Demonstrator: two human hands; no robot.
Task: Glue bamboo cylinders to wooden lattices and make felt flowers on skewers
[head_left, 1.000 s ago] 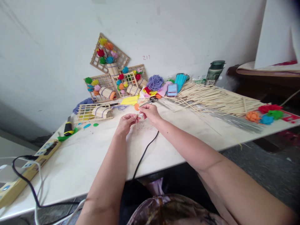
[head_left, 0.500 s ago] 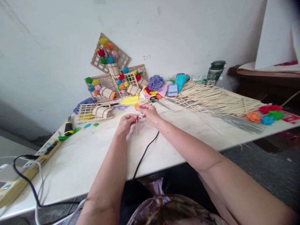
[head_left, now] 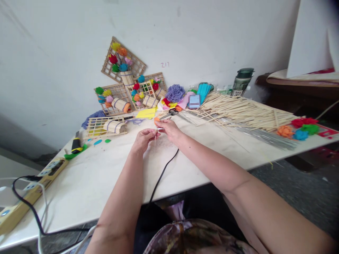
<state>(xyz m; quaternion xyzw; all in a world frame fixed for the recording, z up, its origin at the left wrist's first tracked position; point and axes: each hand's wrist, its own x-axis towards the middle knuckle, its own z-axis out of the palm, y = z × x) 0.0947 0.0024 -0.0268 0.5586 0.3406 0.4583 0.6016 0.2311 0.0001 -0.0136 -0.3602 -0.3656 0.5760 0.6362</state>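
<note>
Over the middle of the table, my left hand [head_left: 143, 139] is closed, thumb and forefinger pinching a thin wire [head_left: 155, 144] that hangs straight down. Close beside it, the fingers of my right hand [head_left: 170, 130] are closed on a small rounded orange piece [head_left: 156, 121], which looks like crepe paper and sticks up past the fingertips. Between the two hands shows a bit of something white [head_left: 159, 130], too small to name. The fingertips of both hands almost meet there.
Bamboo lattices with paper flowers [head_left: 124, 67] lean on the wall. Purple yarn [head_left: 175, 93], scissors [head_left: 173, 112], bamboo sticks [head_left: 238, 109] and wires [head_left: 267, 137] lie behind and right. A utility knife [head_left: 76, 144] and power strip [head_left: 34, 194] are left. A black cable [head_left: 162, 176] crosses the front edge.
Both hands stay nearly in place, a little closer together. The orange piece sits slightly more to the right, and less of the white bit shows. The whole view has shifted slightly.
</note>
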